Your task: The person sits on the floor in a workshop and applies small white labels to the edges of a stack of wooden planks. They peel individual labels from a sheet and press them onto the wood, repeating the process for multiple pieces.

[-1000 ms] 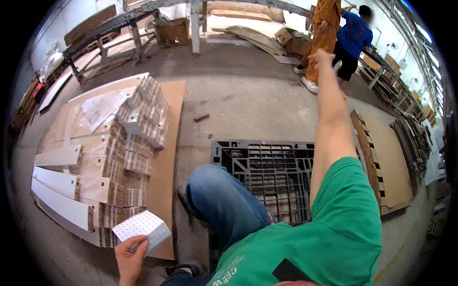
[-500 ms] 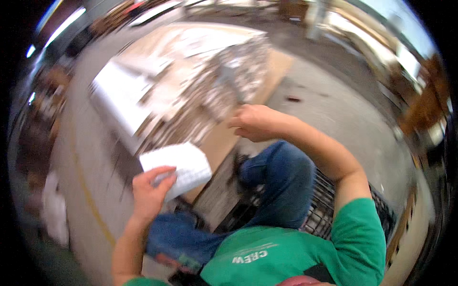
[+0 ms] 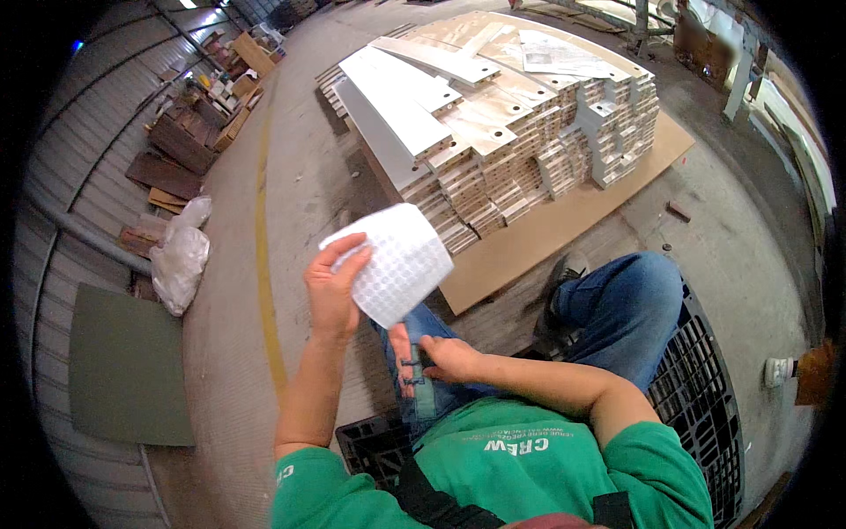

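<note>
My left hand [image 3: 337, 284] pinches a white sticker sheet [image 3: 401, 264] by its left edge, thumb on top. Rows of small round dots cover the sheet, which is held tilted above my lap. Below it, my right hand [image 3: 451, 358] rests by the patched leg of my jeans, fingers bent together; whatever may be between the fingertips is too small to make out. Ahead stands a stack of cut boards [image 3: 520, 181] with dark round holes. Longer white boards [image 3: 397, 99] lie across its left side, and a printed paper [image 3: 568, 55] lies on top.
Brown sheet board [image 3: 493, 264] lies beneath the stack. I sit on a black plastic pallet [image 3: 712, 397]. To the left are a yellow floor line [image 3: 263, 220], white bags [image 3: 181, 264], a dark green panel [image 3: 123, 366] and wood pieces [image 3: 181, 145] along the wall.
My right hand has come back from the stack's near edge to my lap. The left hand has raised the sticker sheet slightly. The view has swung, so the stack appears further right.
</note>
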A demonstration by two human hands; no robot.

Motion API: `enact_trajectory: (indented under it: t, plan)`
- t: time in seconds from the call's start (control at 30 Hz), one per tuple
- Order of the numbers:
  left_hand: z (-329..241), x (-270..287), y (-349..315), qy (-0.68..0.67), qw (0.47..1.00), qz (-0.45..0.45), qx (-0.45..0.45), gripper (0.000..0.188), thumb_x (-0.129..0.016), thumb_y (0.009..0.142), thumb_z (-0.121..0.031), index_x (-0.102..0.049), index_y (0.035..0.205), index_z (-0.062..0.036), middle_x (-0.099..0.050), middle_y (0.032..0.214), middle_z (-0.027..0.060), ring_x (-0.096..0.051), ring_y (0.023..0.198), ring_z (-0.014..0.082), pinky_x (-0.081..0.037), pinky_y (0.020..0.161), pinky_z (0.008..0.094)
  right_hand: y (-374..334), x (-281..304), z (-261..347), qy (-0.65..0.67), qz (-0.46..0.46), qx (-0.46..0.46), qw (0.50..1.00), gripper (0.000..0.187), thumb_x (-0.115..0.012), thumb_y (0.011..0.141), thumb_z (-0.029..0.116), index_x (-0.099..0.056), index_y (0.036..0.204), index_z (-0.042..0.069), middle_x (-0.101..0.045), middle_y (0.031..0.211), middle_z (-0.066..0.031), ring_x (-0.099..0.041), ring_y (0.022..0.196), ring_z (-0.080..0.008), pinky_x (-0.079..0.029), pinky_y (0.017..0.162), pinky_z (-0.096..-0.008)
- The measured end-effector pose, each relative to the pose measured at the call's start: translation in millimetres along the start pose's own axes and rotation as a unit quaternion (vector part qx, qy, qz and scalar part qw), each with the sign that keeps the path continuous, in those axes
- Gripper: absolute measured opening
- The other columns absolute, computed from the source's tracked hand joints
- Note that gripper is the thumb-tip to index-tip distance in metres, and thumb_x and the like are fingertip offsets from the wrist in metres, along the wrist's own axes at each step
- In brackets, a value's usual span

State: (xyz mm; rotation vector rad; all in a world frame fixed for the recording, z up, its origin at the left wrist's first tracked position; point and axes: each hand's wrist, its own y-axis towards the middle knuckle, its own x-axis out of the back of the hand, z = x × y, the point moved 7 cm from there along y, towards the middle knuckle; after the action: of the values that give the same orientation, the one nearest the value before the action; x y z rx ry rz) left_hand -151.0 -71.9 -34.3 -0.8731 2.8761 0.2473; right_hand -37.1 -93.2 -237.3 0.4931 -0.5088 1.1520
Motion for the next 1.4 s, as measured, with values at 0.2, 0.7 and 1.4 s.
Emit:
enact_trajectory:
  t: [0.2,0.7,1.4]
  plan:
    - [48.6,-16.9,-0.9,-0.018,0.998,0.015,0.058,0.02,-0.064,0.076,0.001,-0.064,0.095,0.0024,-0.064,0.087,0.007,-0.059,0.075,0.011,-0.048,0.069,0.022,-4.1,-29.2,-15.5,0.182,0.189,-0.05,0.964,0.027,-0.063,0.079,0.024,-0.051,0.071,0.0,-0.058,0.066,-0.0158,-0.059,0.062,-0.0289,-0.046,0.057,-0.0385]
    - [49.5,-81.2,4.4,0.11,0.979,0.167,0.036,0.024,-0.066,0.075,-0.001,-0.064,0.099,0.0006,-0.062,0.098,0.0059,-0.058,0.084,0.011,-0.048,0.073,0.0229,-34.5,102.0,-14.8,0.144,0.035,-0.113,0.982,0.018,-0.057,0.083,0.02,-0.063,0.093,0.006,-0.065,0.087,-0.0106,-0.061,0.076,-0.0187,-0.049,0.071,-0.033]
    - [62.3,-142.2,50.7,0.126,0.934,0.324,0.081,0.035,-0.07,0.075,-0.008,-0.061,0.109,-0.0021,-0.062,0.103,0.0064,-0.056,0.093,0.0106,-0.046,0.081,0.025,-51.3,270.7,-18.7,0.432,-0.355,-0.066,0.826,0.043,-0.071,0.071,-0.002,-0.057,0.111,0.001,-0.06,0.102,-0.0065,-0.057,0.091,-0.0121,-0.048,0.079,-0.0253]
